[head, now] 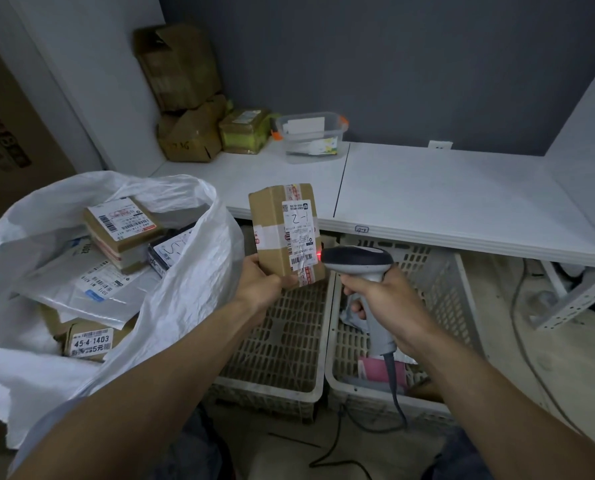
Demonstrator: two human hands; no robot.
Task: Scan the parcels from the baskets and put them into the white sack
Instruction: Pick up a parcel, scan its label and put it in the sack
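Observation:
My left hand (263, 284) grips a small brown cardboard parcel (271, 230) by its lower end, upright, its white label facing right. My right hand (386, 303) holds a grey handheld scanner (358, 259) whose red light sits right against the label's barcode. The white sack (199, 271) stands open at the left, with several labelled parcels and mailers inside. Below my hands are two white slotted baskets: the left basket (278, 341) shows only its bare floor, the right basket (441, 271) has a pink parcel (380, 368) and a grey bag under my hand.
A white shelf (445, 199) runs above the baskets, with cardboard boxes (188, 133) and a clear plastic tub (309, 136) at its back left. The scanner cable (398, 400) trails down to the floor. A metal bracket and wires lie at right.

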